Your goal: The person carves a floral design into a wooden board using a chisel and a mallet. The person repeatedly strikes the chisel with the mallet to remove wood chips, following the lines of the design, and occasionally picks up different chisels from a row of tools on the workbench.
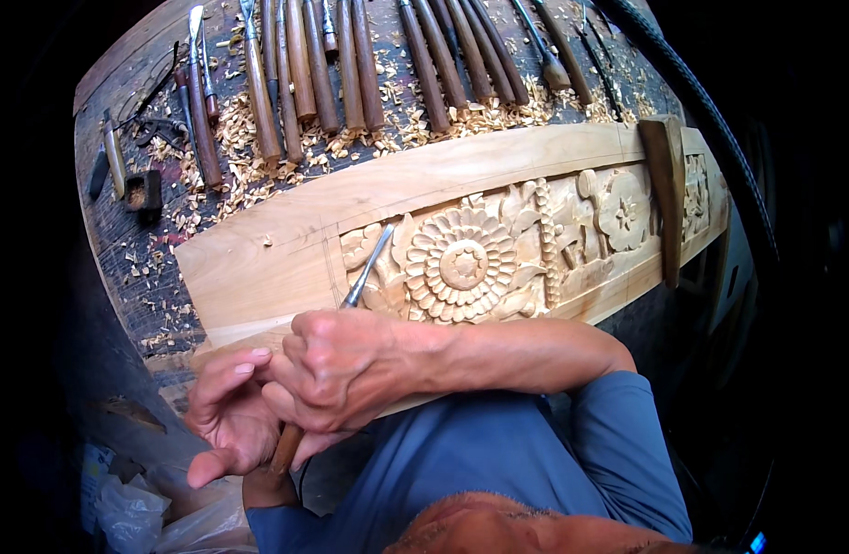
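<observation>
My right hand [337,369] is closed in a fist around a carving chisel [370,266]. The chisel's steel blade slants up and right, its tip lying at the carved edge left of a large round flower. Below the fist its brown wooden handle [285,449] sticks out. My left hand [229,414] is beside the right one, thumb spread away and fingers loosely bent, with nothing seen in it; whether it touches the handle is hard to tell. The pale wooden board [249,245] runs under both hands, carved with petals [461,266], leaves, a twisted column and a star medallion [625,214].
A dark wooden clamp or bar [663,198] lies across the board's right part. Several wooden-handled chisels [429,69] line the far bench among shavings [235,152]. A small dark box [144,195] sits at left. A black cable [692,83] hangs at right; plastic bags [134,512] lie lower left.
</observation>
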`<state>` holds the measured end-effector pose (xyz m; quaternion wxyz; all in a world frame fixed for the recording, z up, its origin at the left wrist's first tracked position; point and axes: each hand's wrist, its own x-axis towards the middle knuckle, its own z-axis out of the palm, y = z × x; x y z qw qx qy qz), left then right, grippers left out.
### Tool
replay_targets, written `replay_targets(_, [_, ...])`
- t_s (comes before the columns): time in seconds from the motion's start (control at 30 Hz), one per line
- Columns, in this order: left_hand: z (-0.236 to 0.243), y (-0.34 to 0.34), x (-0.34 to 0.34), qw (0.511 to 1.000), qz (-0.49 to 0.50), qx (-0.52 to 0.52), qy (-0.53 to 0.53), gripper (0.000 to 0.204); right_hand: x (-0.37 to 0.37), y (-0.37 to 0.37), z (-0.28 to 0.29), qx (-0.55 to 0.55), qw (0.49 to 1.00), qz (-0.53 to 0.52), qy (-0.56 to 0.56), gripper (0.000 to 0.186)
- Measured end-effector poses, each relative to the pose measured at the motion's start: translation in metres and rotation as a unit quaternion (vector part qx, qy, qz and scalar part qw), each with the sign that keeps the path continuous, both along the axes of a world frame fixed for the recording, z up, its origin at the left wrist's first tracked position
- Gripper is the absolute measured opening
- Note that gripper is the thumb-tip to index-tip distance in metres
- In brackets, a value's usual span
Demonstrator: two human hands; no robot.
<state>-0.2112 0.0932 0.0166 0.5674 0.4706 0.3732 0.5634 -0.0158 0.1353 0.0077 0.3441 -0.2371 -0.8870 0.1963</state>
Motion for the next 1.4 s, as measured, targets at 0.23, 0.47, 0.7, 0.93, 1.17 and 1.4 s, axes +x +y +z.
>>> replay_targets(0.23, [-0.003,0.004,0.004,0.999,-0.001,0.029,0.034,0.115,0.003,0.006,-0.002,0.025,0.998,-0.027,-0.044,0.033])
replay_targets(0.47, [-0.011,0.002,0.003,0.999,0.036,-0.004,0.013,0.118,0.006,0.003,0.018,0.138,0.985,-0.013,-0.105,0.031])
replay_targets(0.7, [-0.014,0.003,0.007,0.998,0.046,-0.019,0.032,0.099,-0.002,-0.012,0.046,0.257,0.966,-0.019,-0.025,0.025])
replay_targets(0.93, [-0.001,0.001,0.017,0.982,0.098,0.027,0.157,0.043,0.030,-0.037,0.077,0.316,0.947,-0.029,-0.045,0.049])
replay_targets(1.17, [0.029,-0.009,0.052,0.847,0.043,0.366,0.384,0.019,0.139,-0.074,0.124,0.199,0.955,-0.187,-0.118,0.080])
replay_targets(1.4, [0.050,0.006,0.147,0.738,-0.103,0.607,0.277,0.023,0.192,-0.030,0.133,0.178,0.923,-0.334,-0.074,0.029])
